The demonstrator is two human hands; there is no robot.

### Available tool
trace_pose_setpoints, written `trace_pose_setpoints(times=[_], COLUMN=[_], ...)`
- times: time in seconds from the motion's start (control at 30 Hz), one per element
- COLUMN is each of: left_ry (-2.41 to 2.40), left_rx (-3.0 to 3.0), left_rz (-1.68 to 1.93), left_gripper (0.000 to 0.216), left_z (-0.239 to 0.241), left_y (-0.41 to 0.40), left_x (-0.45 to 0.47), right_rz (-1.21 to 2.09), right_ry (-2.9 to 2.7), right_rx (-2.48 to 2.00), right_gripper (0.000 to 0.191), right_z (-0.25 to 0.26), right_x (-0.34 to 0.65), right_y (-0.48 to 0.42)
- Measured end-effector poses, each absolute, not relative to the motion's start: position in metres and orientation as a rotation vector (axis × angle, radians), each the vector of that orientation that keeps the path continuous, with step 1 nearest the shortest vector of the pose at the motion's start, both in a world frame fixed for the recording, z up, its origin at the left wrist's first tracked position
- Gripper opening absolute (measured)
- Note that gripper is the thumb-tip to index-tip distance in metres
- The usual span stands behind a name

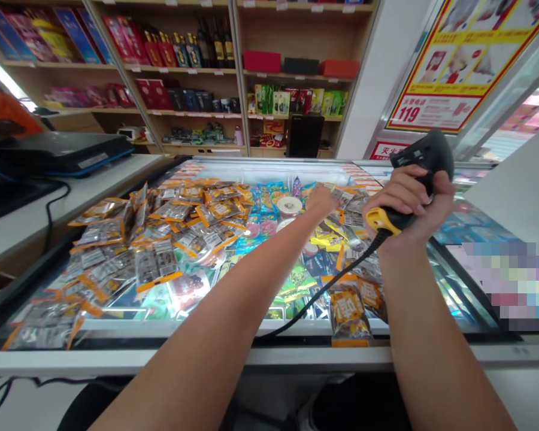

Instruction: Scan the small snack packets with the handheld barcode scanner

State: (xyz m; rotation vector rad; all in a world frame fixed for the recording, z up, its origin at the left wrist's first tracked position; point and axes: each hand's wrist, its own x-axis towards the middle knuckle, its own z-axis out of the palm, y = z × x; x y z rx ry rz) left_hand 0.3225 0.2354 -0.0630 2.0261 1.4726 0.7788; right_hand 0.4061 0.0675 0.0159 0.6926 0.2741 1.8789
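My right hand [408,200] is wrapped round a black-and-yellow barcode scanner [424,157], raised over the right side of the glass-topped freezer. A black cable [323,287] runs from its handle down to the freezer's front edge. My left arm reaches across to the far side, where my left hand [322,199] is at the snack packets [348,200]. Its fingers are small and blurred, so their grip does not show clearly. Orange-edged snack packets [215,209] lie heaped on the glass at left. Two more orange packets [350,308] lie at the front right.
Ice cream tubs [290,206] and colourful wrappers show inside the freezer [233,358]. A scale-like black device [72,152] stands on the left counter. Shelves [184,69] of bottles and boxes line the back; a poster [469,66] hangs at right.
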Motion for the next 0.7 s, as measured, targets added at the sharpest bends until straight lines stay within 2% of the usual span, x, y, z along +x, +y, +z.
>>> trace_pose_setpoints(times=[0.1,0.2,0.4,0.57,0.7], left_ry=[1.385,1.362,1.407,1.319,1.195], left_rx=[2.006,1.925,1.648,1.471,1.379], left_rz=[0.873,0.986,1.29,1.589,1.676], left_gripper=[0.026,0.014,0.017,0.03,0.024], left_z=[-0.066,-0.069,-0.067,-0.057,-0.054], left_y=[0.231,0.218,0.179,0.166,0.165], left_x=[0.302,0.272,0.19,0.131,0.108], right_rz=[1.814,1.685,1.587,1.534,1.631], right_ry=[-0.112,-0.428,-0.951,-1.221,-1.271], right_rx=[0.428,-0.053,-0.988,-1.189,-1.137], right_gripper=[0.021,0.01,0.02,0.024,0.026], right_z=[0.023,0.029,0.013,-0.006,-0.008], right_x=[0.406,0.399,0.36,0.332,0.323], right_y=[0.067,0.069,0.076,0.071,0.067])
